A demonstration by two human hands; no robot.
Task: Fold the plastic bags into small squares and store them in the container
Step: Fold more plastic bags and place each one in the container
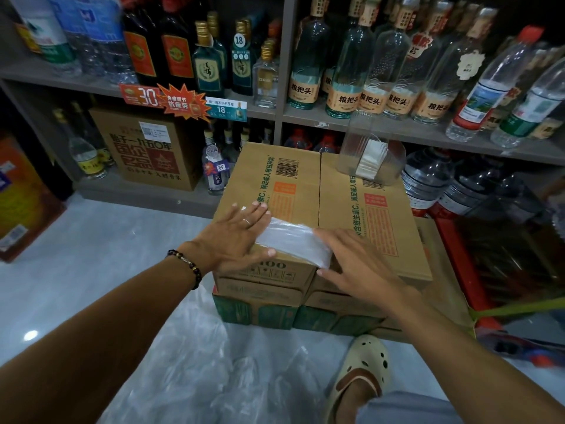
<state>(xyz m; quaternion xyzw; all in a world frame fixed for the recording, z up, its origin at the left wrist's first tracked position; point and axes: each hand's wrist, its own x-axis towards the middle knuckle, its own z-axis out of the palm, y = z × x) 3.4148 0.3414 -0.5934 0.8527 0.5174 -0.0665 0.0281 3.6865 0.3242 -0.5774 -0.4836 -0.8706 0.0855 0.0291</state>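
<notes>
In the head view there are two hands, one folded plastic bag, one clear container and two top cartons side by side. The left hand [237,237] lies flat with the fingers straight and spread wide, and its fingertips rest on the left end of the plastic bag [293,243]. The right hand [357,261] is also flat, fingers straight and a little apart, and it presses the right end of the same bag. The bag is a long folded strip that lies across the near edge of the left carton [272,191], touching the seam to the right carton [376,215]. Both cartons stand on a lower layer of boxes [260,304], and these stand on a pale shiny floor [91,240]. The clear container [371,157] stands on the far part of the right carton, well apart from the hands; inside it a stack of small white folded squares [370,162] leans upright. More loose clear plastic [189,362] lies on the floor near the person. One foot in a cream sandal [360,374] is beside the boxes. Behind them grey shelves [275,114] carry many bottles [339,71], price tags [183,102] and a brown box [146,148]. A bead bracelet [186,266] is on the left wrist.
</notes>
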